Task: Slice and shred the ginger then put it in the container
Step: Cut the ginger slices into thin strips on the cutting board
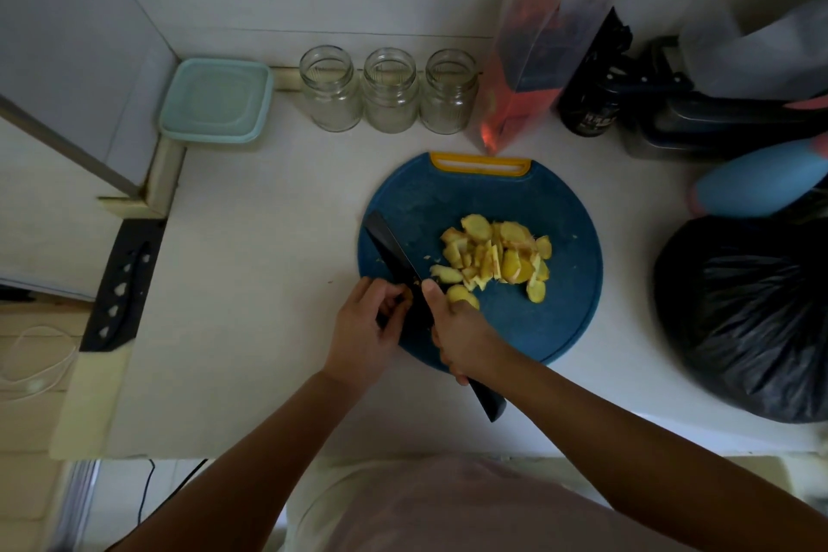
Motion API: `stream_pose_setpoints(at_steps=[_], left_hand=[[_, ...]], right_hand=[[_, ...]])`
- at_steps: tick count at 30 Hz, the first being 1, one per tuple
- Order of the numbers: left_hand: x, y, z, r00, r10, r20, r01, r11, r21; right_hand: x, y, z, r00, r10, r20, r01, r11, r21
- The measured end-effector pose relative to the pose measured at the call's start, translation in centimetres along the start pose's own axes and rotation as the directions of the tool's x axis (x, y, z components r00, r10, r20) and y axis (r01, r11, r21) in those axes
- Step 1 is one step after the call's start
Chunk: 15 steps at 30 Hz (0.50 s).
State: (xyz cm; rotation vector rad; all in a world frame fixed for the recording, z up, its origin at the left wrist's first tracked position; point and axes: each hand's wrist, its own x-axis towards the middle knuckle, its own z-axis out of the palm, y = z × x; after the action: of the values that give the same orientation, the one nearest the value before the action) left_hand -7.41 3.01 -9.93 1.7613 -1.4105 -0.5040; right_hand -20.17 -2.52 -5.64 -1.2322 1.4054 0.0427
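Three jars on white counter; right grip holds knife; left grip pinches it.

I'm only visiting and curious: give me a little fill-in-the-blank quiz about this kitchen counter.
1. The ginger slices lie piled on a round ___ cutting board.
2. The right hand grips the handle of a ___ knife.
3. Behind the board stand ___ empty glass jars in a row.
4. The lidded container sits to the ___ of the jars.
Missing words: blue; black; three; left.
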Motion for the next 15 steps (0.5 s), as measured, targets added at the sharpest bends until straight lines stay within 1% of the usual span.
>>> stream_pose_setpoints(at_steps=[5, 8, 10, 12, 14, 15], left_hand=[[-0.1, 0.2, -0.1, 0.999, -0.036, 0.021, 0.035, 0.999, 0.005], [0.0, 0.6, 0.0, 0.999, -0.048, -0.01, 0.048, 0.999, -0.001], [0.2, 0.9, 0.2, 0.997, -0.067, -0.044, 0.066, 0.998, -0.018], [0.3, 0.9, 0.3, 0.995, -0.078, -0.062, 0.077, 0.997, -0.017], [0.3, 0.8, 0.3, 0.998, -0.054, -0.041, 0.055, 0.998, 0.019], [0.4, 0.7, 0.3, 0.999, -0.038, -0.023, 0.039, 0.998, 0.041]], right_hand=[[-0.4, -0.3, -0.2, 0.994, -0.091, -0.064, 0.088, 0.995, -0.055], [-0.3, -0.1, -0.6, 0.991, -0.108, -0.079, 0.097, 0.987, -0.129], [-0.4, 0.3, -1.1, 0.992, -0.094, -0.085, 0.08, 0.985, -0.154], [-0.7, 1.0, -1.6, 0.995, -0.064, -0.078, 0.057, 0.994, -0.091], [-0.9, 1.6, -2.0, 0.997, -0.042, -0.066, 0.042, 0.999, -0.013], [-0.8, 1.7, -2.0, 0.997, -0.039, -0.065, 0.039, 0.999, 0.0]])
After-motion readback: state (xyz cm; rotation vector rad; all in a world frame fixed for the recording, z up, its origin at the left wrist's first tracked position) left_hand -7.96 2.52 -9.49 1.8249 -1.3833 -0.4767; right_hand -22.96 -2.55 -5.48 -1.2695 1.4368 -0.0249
